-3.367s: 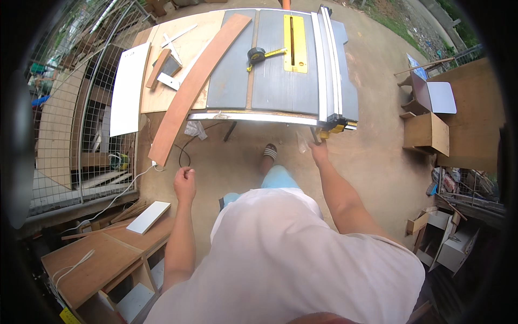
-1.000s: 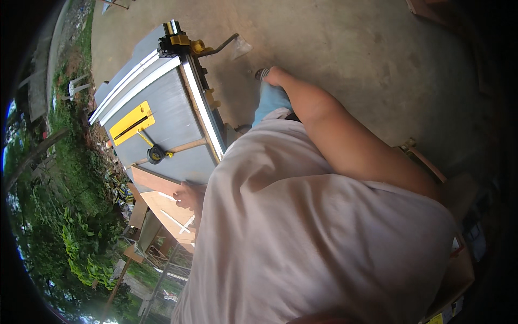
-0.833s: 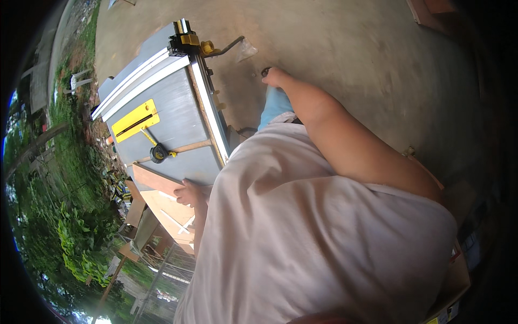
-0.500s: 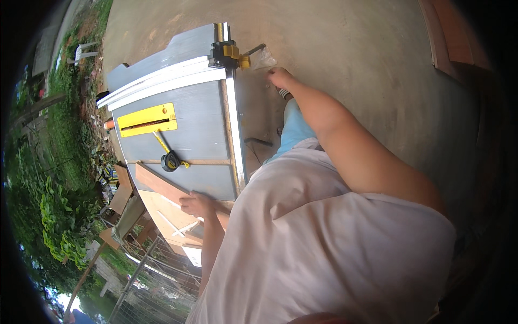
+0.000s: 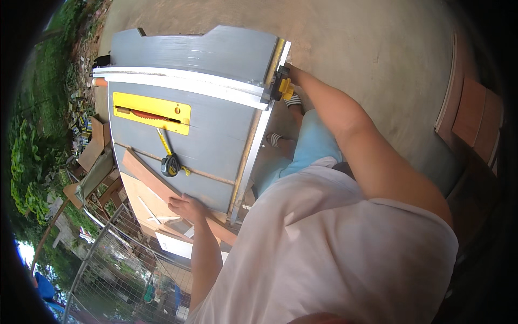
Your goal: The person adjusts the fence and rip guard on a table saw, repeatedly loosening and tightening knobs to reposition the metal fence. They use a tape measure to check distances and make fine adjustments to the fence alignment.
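Observation:
My left hand grips a long reddish-brown board lying slanted across the left of the grey table saw. My right hand reaches to the saw's front edge by the black and yellow fence clamp; its fingers are mostly hidden. In the yellow insert a reddish toothed blade shows in the slot. An opened tape measure lies between insert and board. Pale plywood, thin white strips and a white panel lie beyond my left hand.
The white rail runs across the saw top. Concrete floor lies to the right, with stacked brown panels at the far right. A wire mesh fence stands lower left; scrap wood and plants are beyond the saw.
My view has swung, bringing the saw more square and central. The reddish blade now shows in the slot that looked dark before. My right hand has moved to the clamp; my left stays on the board.

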Motion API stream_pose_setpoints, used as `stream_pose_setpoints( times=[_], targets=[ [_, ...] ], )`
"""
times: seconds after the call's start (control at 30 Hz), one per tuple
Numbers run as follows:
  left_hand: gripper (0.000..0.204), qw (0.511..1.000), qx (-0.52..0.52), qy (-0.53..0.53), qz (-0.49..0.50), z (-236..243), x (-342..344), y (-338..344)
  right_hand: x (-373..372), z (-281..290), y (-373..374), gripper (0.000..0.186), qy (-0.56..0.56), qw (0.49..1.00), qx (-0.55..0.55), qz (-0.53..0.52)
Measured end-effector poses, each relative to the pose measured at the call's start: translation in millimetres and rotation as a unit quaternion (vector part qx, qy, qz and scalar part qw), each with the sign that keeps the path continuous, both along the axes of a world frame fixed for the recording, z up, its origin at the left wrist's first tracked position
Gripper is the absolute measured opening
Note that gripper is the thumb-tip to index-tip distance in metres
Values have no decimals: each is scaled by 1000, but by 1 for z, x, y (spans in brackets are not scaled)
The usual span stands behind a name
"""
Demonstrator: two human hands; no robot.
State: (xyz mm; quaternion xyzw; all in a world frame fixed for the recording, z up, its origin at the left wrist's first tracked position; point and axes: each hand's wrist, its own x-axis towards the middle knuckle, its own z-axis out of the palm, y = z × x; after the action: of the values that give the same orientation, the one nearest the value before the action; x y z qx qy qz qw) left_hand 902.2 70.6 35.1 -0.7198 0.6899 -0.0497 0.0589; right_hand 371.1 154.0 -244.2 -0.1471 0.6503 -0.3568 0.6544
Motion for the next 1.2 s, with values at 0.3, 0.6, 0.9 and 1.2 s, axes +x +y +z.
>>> stream_pose_setpoints(
  times=[0.3, 0.6, 0.9, 1.2],
  targets=[
    [61, 1000, -24, 0, 7, -6, 4, -4, 1, 14, 8, 43, 102, 993, 56, 0],
    [61, 999, -28, 20, 4, 0, -3, -5, 17, 6, 9, 42, 178, 980, 83, -16],
    [61, 998, 0, 36, 42, 17, -13, -6, 13, 6, -1, 41, 226, 971, 79, -9],
    [62, 998, 3, 29, 59, 18, -15, -8, 10, 20, -1, 40, 255, 964, 80, -8]
  ],
)
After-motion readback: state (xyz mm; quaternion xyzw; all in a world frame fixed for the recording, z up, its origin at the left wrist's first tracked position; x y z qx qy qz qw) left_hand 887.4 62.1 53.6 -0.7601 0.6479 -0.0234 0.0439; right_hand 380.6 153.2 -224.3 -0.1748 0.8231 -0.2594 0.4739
